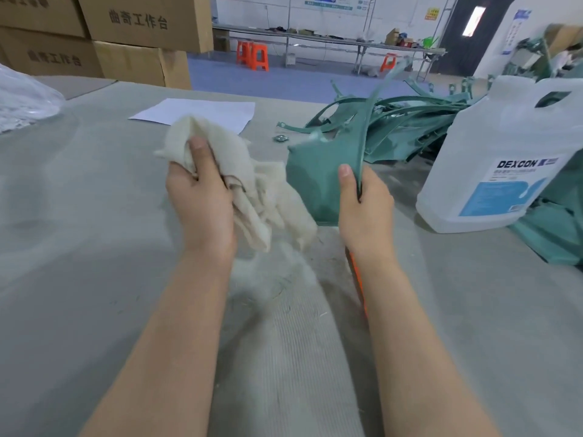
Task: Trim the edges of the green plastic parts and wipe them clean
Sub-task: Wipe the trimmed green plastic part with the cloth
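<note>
Gripping a bunched cream cloth [239,178], the left hand [202,200] hovers above the grey table [79,247]. Just right of it, the right hand [362,206] pinches a green plastic part [312,181] upright by its edge. Beyond that hand lies a pile of green parts [407,127], with a white jug [498,152] further right.

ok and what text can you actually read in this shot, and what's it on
"DEXCON": jug label on the white jug.
"曲奇工作台": upper cardboard box, and again on the lower cardboard box.
Fine print under the brand on that label: too small to read.
Wall posters and yellow sign: too blurred to read.
</note>
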{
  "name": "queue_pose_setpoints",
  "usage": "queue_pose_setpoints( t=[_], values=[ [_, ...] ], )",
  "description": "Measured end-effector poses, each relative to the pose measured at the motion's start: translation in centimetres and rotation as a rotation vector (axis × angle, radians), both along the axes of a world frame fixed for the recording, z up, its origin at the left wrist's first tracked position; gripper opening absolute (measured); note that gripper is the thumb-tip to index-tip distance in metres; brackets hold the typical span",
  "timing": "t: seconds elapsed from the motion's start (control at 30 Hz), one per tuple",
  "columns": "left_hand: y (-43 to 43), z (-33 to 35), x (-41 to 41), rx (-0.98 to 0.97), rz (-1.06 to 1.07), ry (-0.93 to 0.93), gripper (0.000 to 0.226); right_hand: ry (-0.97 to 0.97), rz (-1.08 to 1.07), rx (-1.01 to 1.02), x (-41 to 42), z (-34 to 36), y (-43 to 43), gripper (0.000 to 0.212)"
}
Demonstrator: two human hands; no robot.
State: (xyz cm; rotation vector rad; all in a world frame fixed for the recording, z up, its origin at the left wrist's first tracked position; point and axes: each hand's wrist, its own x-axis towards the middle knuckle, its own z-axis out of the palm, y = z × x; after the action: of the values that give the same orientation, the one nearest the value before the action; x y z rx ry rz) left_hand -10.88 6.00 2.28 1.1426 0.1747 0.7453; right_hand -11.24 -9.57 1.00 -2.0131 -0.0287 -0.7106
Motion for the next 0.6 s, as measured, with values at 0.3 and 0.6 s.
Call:
queue_pose_setpoints(
  t=[0.3,0.6],
  values=[
    [-5.1,-0.7,-1.9,0.816,-0.189,-0.263,0.043,0.023,0.341,0.214,-1.1,0.8,2.4,0.026],
    [-4.4,-2.7,-0.6,1.148,0.008,0.281,0.058,0.065,0.258,0.519,-0.7,1.2,1.6,0.036]
  ],
)
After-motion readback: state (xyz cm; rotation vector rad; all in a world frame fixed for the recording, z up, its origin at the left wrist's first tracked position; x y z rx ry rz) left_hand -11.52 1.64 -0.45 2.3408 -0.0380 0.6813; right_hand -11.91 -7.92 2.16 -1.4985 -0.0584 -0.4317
